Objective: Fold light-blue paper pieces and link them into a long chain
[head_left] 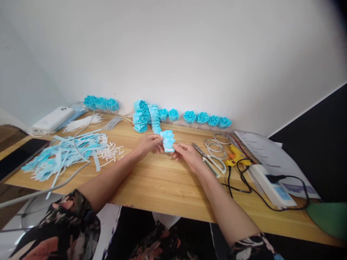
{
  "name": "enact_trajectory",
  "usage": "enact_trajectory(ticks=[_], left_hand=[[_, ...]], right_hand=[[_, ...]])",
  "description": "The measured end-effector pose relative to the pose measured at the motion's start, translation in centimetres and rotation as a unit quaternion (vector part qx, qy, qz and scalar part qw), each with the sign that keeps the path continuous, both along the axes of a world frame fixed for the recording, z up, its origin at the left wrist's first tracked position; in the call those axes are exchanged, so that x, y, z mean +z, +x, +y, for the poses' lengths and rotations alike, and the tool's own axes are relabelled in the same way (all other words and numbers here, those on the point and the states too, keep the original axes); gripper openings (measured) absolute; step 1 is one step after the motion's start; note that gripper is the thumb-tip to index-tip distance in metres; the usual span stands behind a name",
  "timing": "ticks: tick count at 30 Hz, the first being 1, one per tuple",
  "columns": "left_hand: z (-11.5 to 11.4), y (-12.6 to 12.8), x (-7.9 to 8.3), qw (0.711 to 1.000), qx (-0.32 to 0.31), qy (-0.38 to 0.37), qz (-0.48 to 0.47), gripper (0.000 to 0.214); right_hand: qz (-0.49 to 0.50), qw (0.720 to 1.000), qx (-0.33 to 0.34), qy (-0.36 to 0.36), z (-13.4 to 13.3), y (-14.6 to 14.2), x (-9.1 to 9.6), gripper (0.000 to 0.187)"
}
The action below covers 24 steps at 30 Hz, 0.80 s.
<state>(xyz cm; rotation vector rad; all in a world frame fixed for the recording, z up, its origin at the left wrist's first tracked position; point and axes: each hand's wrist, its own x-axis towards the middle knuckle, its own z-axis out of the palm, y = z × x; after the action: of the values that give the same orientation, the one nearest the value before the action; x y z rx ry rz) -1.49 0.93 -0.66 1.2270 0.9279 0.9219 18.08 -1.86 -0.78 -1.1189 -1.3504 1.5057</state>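
Observation:
Between my two hands, above the wooden table, is a light blue pleated piece (168,140) with a white strip along its lower edge. My left hand (151,144) pinches its left side, thumb on top. Fingers of my right hand (187,153) close on its lower right corner. Just behind it stands a row of pale blue folded pieces (155,119), beside a column of blue rose-like flowers (140,116). More blue flowers (207,118) line the wall to the right, and a further group of flowers (101,103) sits at the far left.
On the left lie cut blue strips (65,155), white scraps (110,151), a phone (20,157) and a white power bank (52,119). To the right are scissors (213,159), a yellow glue gun (237,157) with a looping cord, a power strip (273,187) and papers (271,159).

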Motion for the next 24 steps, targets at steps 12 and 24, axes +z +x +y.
enact_trajectory(ticks=[12,24], left_hand=[[-0.56,-0.13,0.28,0.991,-0.1,0.023,0.086,0.044],[-0.7,0.33,0.24,0.99,-0.089,0.055,0.09,0.04]], right_hand=[[-0.013,0.998,-0.025,0.05,0.09,0.15,-0.09,0.03],[-0.026,0.999,0.023,0.012,-0.25,-0.05,0.15,0.031]])
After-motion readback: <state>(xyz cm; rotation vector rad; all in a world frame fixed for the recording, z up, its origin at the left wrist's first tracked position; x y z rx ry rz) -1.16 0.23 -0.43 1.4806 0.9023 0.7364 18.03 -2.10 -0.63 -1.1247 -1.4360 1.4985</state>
